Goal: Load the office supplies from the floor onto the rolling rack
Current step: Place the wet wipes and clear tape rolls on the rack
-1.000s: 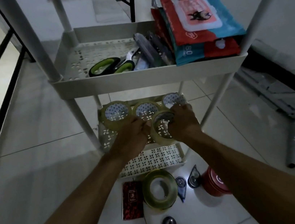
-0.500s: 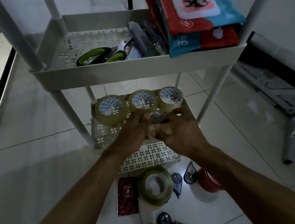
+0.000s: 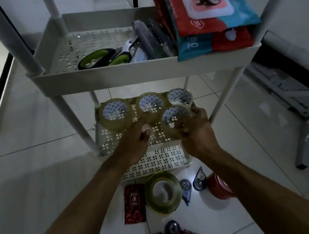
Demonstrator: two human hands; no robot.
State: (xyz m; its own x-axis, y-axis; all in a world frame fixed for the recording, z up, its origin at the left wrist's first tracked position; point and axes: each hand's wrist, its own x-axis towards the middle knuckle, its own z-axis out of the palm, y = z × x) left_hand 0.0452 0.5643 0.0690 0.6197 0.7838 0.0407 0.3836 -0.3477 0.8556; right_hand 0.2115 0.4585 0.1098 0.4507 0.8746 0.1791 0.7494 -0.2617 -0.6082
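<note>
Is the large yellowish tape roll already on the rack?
No, the large tape roll lies on the floor in front of the rack, beside a red notebook.

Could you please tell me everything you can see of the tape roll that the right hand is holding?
The clear-brownish packing tape roll with a white, blue-dotted cardboard core lies flat, hole upward, on the white perforated middle shelf of the rack. It sits just in front of a row of three similar rolls, close against them. The right hand grips its near right side, fingers curled round the rim. The left hand is beside it; contact is unclear.
</note>
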